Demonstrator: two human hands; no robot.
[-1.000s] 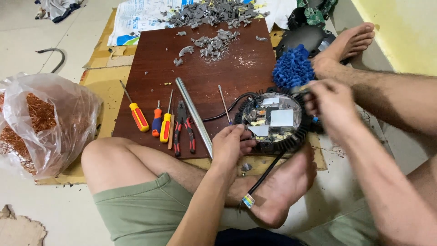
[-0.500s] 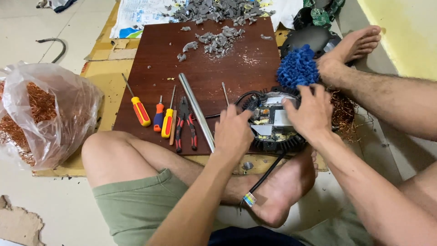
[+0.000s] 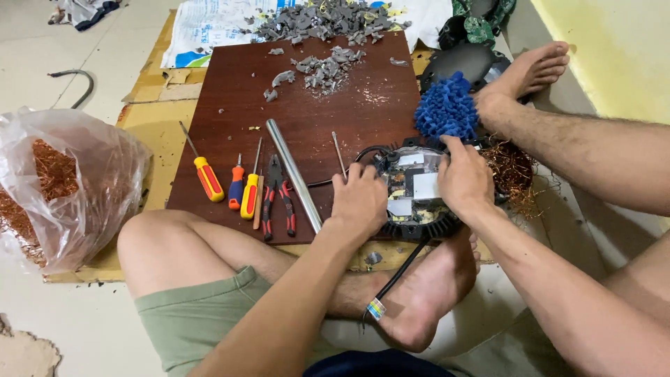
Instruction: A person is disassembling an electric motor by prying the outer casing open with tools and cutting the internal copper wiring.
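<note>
Both hands have closed in on the round black plastic housing with an exposed circuit board [image 3: 417, 192], which lies at the near edge of the dark red-brown wooden surface [image 3: 314, 112]. The left hand [image 3: 359, 201] now rests on its left rim, fingers curled on it; the right hand [image 3: 464, 180], raised a second ago, presses down from the right, fingers bent over the board, so the housing looks braced between them.
</note>
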